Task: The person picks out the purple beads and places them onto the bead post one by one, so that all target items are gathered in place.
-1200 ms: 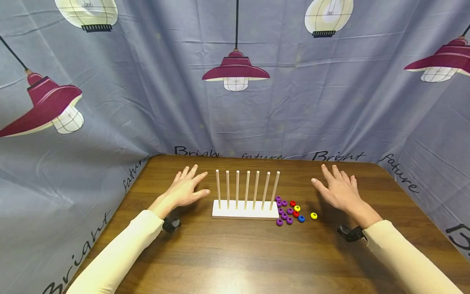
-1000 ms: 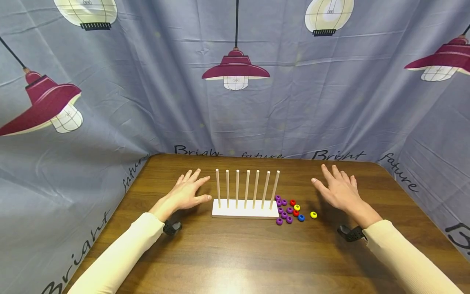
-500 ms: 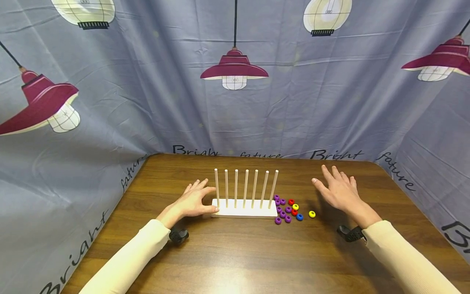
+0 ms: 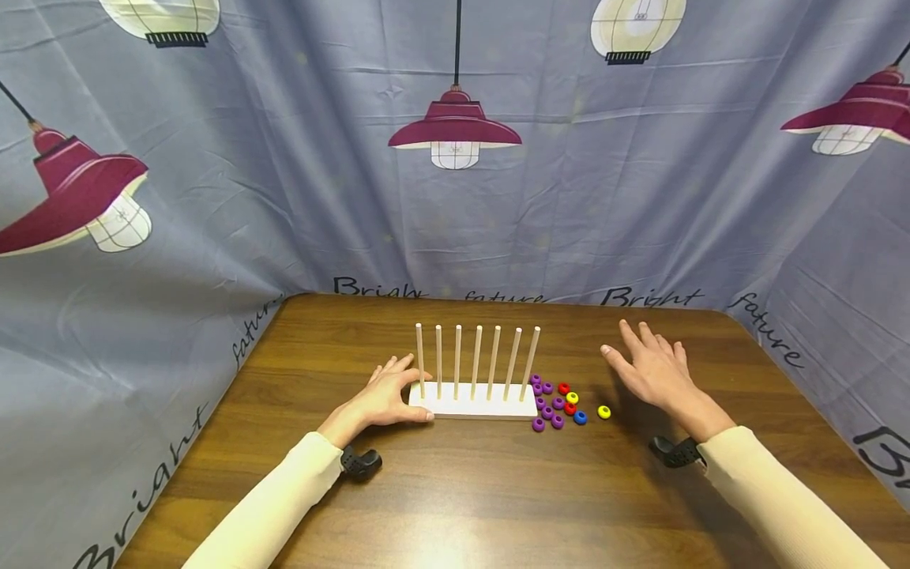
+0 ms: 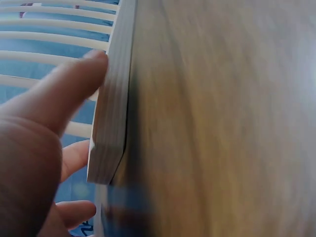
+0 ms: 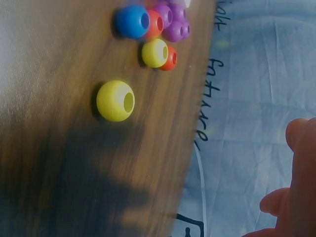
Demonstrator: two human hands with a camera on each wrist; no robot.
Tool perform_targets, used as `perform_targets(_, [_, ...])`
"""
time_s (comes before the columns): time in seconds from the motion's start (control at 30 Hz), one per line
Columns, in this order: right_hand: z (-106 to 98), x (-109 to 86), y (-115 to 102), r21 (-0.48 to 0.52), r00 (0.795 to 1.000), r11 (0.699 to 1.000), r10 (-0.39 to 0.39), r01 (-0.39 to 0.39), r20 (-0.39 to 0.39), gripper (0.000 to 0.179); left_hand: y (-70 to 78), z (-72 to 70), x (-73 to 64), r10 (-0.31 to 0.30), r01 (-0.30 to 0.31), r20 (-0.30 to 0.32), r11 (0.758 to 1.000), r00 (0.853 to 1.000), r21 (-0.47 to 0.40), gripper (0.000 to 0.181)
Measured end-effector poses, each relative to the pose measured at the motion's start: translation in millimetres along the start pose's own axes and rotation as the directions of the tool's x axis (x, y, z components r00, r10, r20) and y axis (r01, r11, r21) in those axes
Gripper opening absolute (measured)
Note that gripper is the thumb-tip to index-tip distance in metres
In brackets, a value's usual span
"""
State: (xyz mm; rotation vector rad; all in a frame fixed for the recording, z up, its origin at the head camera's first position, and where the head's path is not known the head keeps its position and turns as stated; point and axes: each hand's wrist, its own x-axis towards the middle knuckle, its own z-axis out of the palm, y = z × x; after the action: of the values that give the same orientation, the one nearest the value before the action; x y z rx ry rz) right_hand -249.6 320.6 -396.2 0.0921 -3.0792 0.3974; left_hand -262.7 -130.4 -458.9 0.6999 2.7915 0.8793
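A white peg rack (image 4: 483,405) with several upright wooden pegs stands on the table. My left hand (image 4: 384,397) is around its left end, with the thumb at the near edge and the index finger at the far side. In the left wrist view the straight thumb (image 5: 74,84) overlaps the top edge of the rack's base. Against the rack's right end lie several purple beads (image 4: 558,422), two red ones, a blue bead (image 4: 580,417) and a yellow bead (image 4: 572,397). Another yellow bead (image 6: 111,100) sits apart, nearest my right hand (image 4: 650,370), which is spread above the table and holds nothing.
The brown wooden table (image 4: 498,490) ends at a grey-blue curtain (image 4: 320,182) printed with lamps and lettering, which also hangs along both sides. A black wrist strap (image 4: 359,462) is on each arm.
My left hand has moved right and toward me, from beside the rack to around its left end. The right hand, rack and beads have stayed in place; the head view shifted slightly.
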Motion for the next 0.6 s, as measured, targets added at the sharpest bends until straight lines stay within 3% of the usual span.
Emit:
perform_targets(0.43, [2,0.7,-3,0.005,1.000,1.000,-0.010,0.010,-0.003,0.084,-3.7,14.9,2.1,0.001,-0.002,-0.073,1.000,0.997,-0.025,0.069])
perform_targets(0.6, [1,0.6,-3,0.013,1.000,1.000,-0.012,0.012,-0.019,0.084,-3.6,16.9,2.8,0.001,-0.001,-0.073,1.000,0.997,-0.009,0.070])
